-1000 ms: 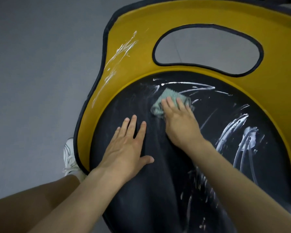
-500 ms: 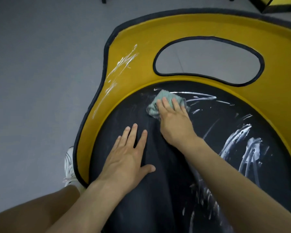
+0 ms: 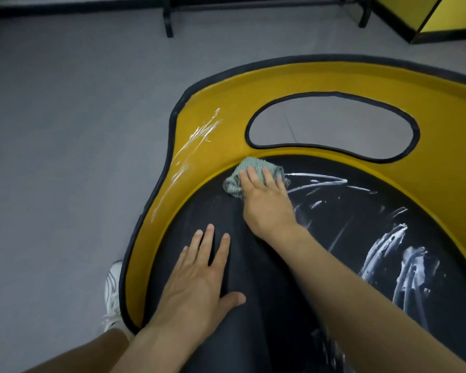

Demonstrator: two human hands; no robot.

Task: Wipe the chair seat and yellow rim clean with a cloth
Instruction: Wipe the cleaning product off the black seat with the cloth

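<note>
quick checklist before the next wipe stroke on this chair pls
1. Cloth flat under right hand: ok.
2. Left hand braced on the seat, out of the stroke path: ok.
3. Stroke start at the seat's far edge by the yellow rim: ok.
4. White streaks just right of the cloth cleared: not ok.
5. Rim smears wiped: not ok.
6. Cloth underside clean enough: cannot tell.
</note>
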